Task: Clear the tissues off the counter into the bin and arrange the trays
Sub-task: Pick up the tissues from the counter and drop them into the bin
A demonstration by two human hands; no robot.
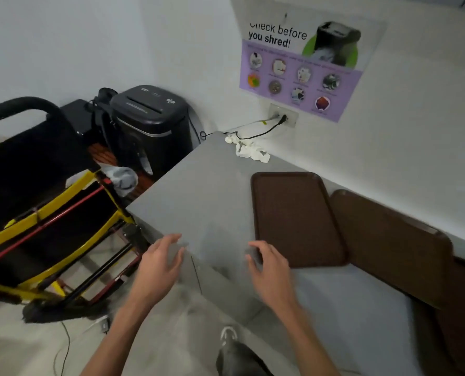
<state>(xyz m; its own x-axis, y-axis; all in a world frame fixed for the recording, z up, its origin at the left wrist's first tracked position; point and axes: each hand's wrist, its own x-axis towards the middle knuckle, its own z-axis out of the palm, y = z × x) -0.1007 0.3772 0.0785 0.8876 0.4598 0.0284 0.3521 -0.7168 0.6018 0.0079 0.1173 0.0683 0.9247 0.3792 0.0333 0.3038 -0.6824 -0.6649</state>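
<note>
Crumpled white tissues [249, 149] lie at the far corner of the grey counter [198, 191], near the wall. A brown tray [293, 215] lies flat on the counter. A second brown tray [388, 245] sits to its right, tilted and overlapping more brown trays [459, 308] at the right edge. My left hand [159, 263] hovers over the counter's near left corner with relaxed fingers, holding nothing. My right hand [269, 267] is empty too, fingers loosely spread just left of the flat tray's near corner.
A black and yellow cleaning cart [44, 202] with a dark bag stands left of the counter. A black paper shredder [150, 126] sits on the floor in the corner. A cable [258, 132] runs from a wall outlet [283, 115] across the counter's far corner.
</note>
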